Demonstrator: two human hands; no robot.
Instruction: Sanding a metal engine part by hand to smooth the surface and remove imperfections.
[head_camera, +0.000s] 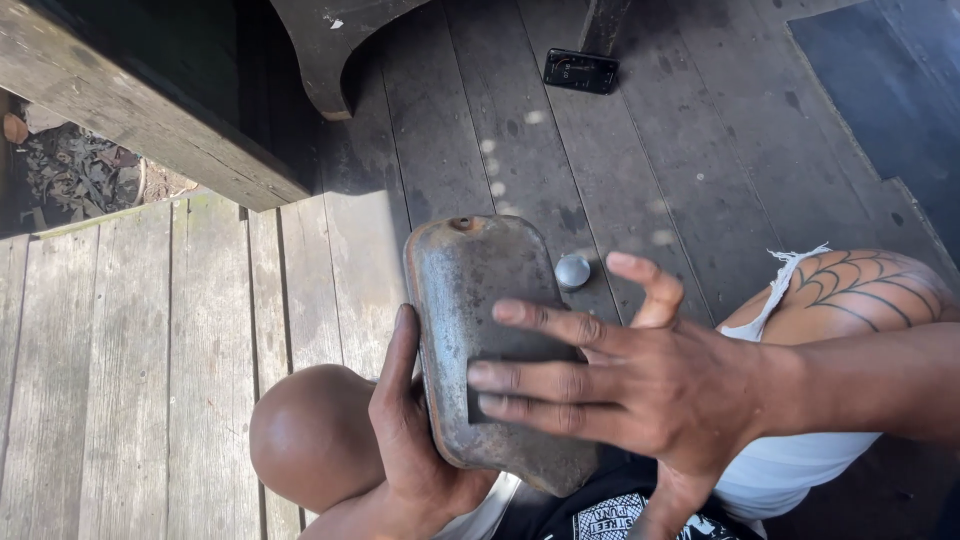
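At lower centre of the frame, the left hand grasps the left edge of a rusty grey rounded-rectangular metal cover, thumb up along its side. The right hand presses a dark sanding pad against it, fingers spread flat. A small round silver cap lies just beyond, on the grey wooden deck boards.

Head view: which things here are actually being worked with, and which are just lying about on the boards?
In hand:
- rusty metal cover, gripped along its edge by the left hand
- dark pad, pressed flat on it under the right hand

Lying about:
- small round metal cap on the wooden deck
- black phone near a furniture leg
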